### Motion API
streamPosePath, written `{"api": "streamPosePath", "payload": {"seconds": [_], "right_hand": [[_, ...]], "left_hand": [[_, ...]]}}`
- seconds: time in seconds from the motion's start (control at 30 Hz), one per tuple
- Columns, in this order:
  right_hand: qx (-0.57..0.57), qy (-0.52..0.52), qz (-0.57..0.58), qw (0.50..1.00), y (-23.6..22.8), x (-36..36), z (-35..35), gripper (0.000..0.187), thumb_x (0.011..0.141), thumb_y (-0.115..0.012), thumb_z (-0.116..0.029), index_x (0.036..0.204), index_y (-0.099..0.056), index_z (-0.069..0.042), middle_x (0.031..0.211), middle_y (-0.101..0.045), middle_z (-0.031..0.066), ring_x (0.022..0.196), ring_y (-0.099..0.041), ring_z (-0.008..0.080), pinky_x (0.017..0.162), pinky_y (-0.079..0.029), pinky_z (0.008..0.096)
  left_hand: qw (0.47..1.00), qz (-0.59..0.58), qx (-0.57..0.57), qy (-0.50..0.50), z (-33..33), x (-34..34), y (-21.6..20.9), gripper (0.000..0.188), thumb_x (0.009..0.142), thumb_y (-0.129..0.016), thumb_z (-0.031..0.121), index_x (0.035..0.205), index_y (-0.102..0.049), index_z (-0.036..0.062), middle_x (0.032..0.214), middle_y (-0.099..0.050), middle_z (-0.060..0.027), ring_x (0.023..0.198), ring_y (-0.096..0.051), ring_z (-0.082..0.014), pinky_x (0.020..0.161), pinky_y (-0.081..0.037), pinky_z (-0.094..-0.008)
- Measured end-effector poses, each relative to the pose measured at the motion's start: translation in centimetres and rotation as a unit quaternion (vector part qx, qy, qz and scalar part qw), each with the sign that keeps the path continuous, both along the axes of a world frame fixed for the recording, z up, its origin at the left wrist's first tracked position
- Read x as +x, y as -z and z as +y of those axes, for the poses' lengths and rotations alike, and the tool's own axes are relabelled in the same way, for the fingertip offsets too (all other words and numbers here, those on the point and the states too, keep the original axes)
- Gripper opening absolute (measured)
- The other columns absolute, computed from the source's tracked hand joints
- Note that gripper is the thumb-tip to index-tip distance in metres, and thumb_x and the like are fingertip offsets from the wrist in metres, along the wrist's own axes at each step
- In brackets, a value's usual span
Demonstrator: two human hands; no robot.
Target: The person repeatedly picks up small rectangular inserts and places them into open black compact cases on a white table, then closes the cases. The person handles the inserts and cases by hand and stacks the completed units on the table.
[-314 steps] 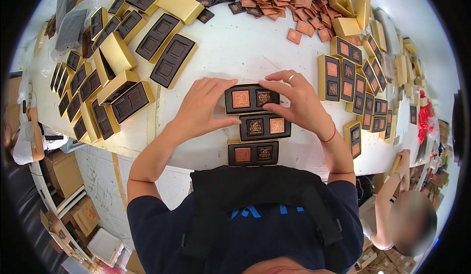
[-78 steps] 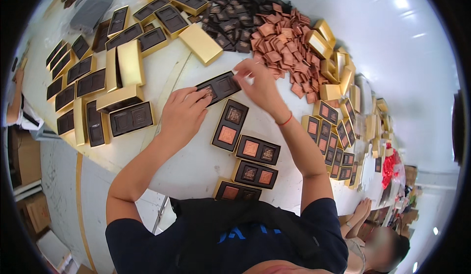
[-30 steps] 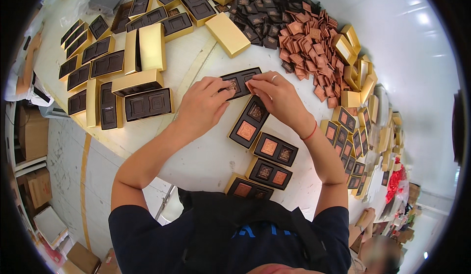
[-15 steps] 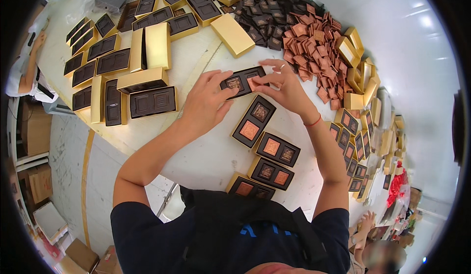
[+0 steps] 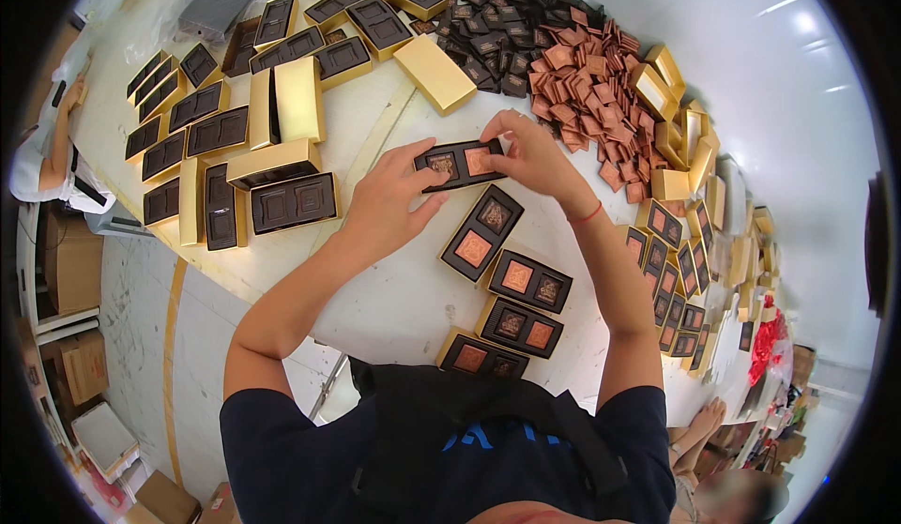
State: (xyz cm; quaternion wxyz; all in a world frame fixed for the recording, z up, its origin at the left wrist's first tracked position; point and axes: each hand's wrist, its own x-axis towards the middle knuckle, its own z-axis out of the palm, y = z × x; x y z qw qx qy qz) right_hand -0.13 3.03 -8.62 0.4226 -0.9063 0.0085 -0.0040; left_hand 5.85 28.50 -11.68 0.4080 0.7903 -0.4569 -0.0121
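Between my hands is a small gold-sided box [image 5: 458, 165] with a black insert, tilted slightly. Its left compartment holds a dark wrapped square [image 5: 441, 166], its right one a copper-coloured square [image 5: 478, 160]. My left hand [image 5: 399, 194] grips the left end, a fingertip over the dark square. My right hand [image 5: 533, 160] pinches the right end, fingers at the far corner and thumb beside the copper square. Just below lies a similar filled box [image 5: 482, 231], one dark and one copper square inside. More filled boxes [image 5: 530, 281] lie nearer my body.
Gold boxes with empty black inserts [image 5: 293, 202] crowd the left, near a gold lid [image 5: 437, 74]. At the back are heaps of dark squares [image 5: 493, 31] and copper squares [image 5: 591, 92]. Filled boxes [image 5: 664, 285] line the right. Other people's arms [image 5: 56, 153] show at left and lower right.
The copper square, tilted under my right fingers before, now lies flat in the right compartment. My right hand has shifted to the box's right end. My left hand stays on the left end.
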Motion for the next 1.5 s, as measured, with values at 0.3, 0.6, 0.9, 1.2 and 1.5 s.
{"api": "streamPosePath", "payload": {"seconds": [0.3,0.6,0.9,1.2,1.5], "right_hand": [[-0.201,-0.033,-0.005,0.979,-3.4,-3.6,-1.1,0.051,0.076,-0.083,-0.024,0.118,-0.060,-0.005,0.110,-0.066,0.0133,0.107,-0.061,0.0340,0.093,-0.048,0.0414],[-0.159,0.062,-0.239,0.956,3.2,6.5,4.0,0.053,0.078,-0.077,-0.021,0.123,-0.058,-0.002,0.120,-0.058,0.0184,0.114,-0.056,0.0312,0.092,-0.049,0.0399],[-0.085,0.019,-0.042,0.995,0.4,-2.3,-3.6,0.029,0.089,-0.069,-0.023,0.110,-0.070,-0.002,0.097,-0.068,0.0174,0.074,-0.067,0.0273,0.071,-0.055,0.0363],[-0.109,0.039,-0.019,0.993,2.1,-2.8,-4.2,0.024,0.079,-0.075,-0.005,0.101,-0.067,-0.003,0.097,-0.067,0.0112,0.078,-0.065,0.0174,0.073,-0.053,0.0292],[-0.075,-0.042,-0.209,0.974,-1.0,-4.4,2.3,0.016,0.080,-0.074,0.003,0.093,-0.070,-0.004,0.085,-0.066,0.0052,0.079,-0.062,0.0207,0.070,-0.052,0.0307]], "left_hand": [[0.952,0.184,-0.017,0.243,-0.9,-3.9,0.4,0.044,0.089,-0.074,0.025,0.129,-0.064,0.0103,0.144,-0.055,-0.0140,0.132,-0.053,-0.0329,0.108,-0.045,-0.0413],[0.989,-0.104,-0.088,-0.049,-0.5,0.9,1.0,0.066,0.077,-0.078,0.004,0.138,-0.054,0.0105,0.145,-0.051,-0.0133,0.130,-0.051,-0.0332,0.108,-0.043,-0.0415],[0.997,0.070,0.036,0.023,-0.7,1.2,-0.3,0.080,0.069,-0.087,0.012,0.142,-0.055,0.0122,0.133,-0.056,-0.0105,0.124,-0.054,-0.0300,0.100,-0.049,-0.0388],[0.996,0.009,0.066,0.065,0.3,1.6,-1.1,0.083,0.073,-0.086,0.020,0.146,-0.048,0.0114,0.137,-0.054,-0.0119,0.124,-0.051,-0.0324,0.104,-0.043,-0.0424],[0.995,-0.023,0.066,0.070,0.2,1.7,-0.3,0.074,0.075,-0.083,0.017,0.141,-0.051,0.0080,0.132,-0.057,-0.0125,0.122,-0.052,-0.0324,0.103,-0.040,-0.0418]]}}
